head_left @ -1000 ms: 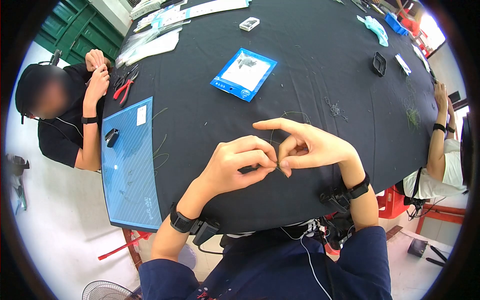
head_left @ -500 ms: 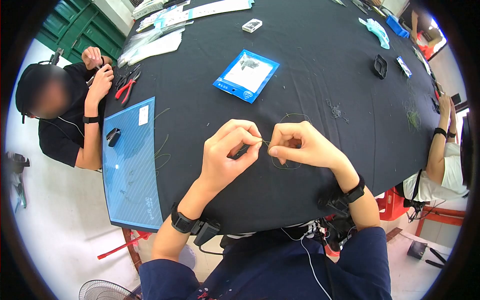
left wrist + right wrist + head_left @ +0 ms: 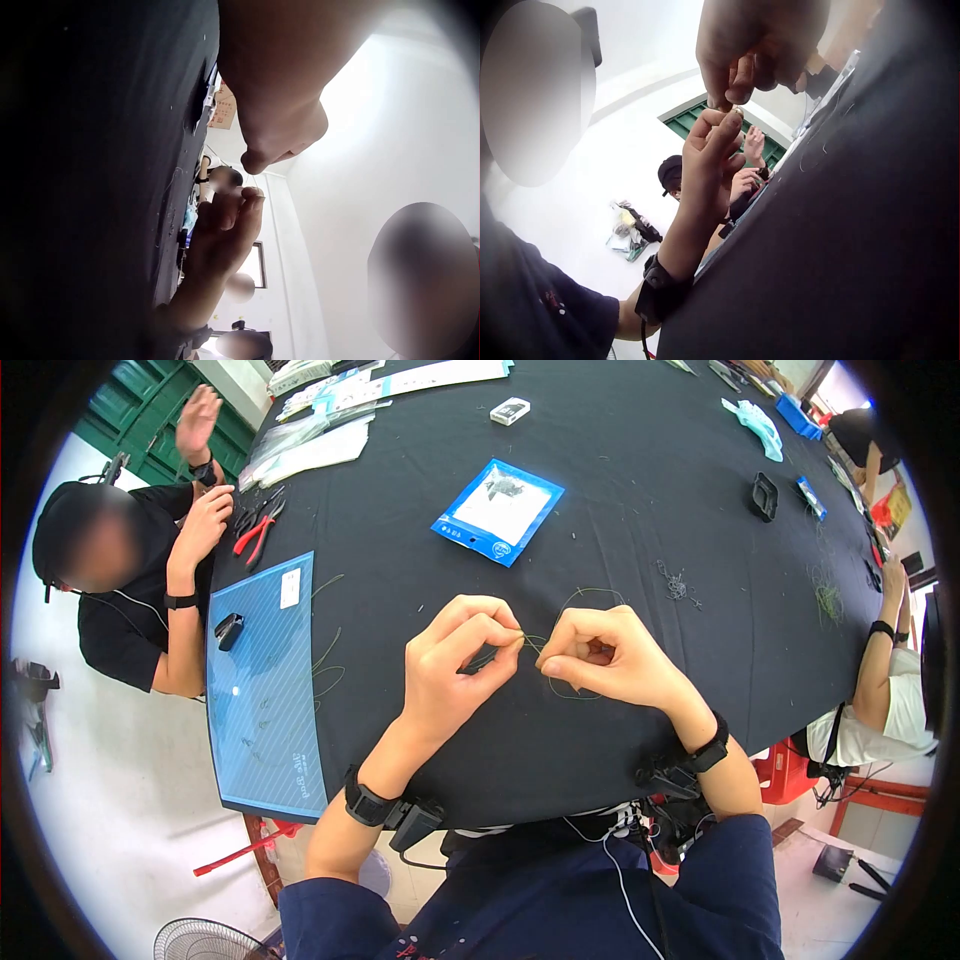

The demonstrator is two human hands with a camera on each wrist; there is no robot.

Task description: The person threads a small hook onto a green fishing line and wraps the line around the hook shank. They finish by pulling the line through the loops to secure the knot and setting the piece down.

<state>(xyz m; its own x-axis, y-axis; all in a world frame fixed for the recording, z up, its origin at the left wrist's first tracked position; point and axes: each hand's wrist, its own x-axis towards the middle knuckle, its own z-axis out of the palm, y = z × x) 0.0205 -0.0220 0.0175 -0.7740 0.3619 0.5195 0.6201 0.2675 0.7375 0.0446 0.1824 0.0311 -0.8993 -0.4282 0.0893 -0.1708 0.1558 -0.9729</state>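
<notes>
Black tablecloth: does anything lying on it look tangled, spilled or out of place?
Yes. On the black tablecloth, a greyish tangle lies beyond the right hand, and a green tangle lies farther right. Both look odd because their thin strands are loosely snarled, perhaps discarded scraps.

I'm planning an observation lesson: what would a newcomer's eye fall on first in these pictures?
In the head view, the left hand and right hand come first, near the centre, pinching a thin green line. Next is the blue-and-white packet beyond them on the black table, then the red-handled pliers by the far end of the blue mat at left.
</notes>
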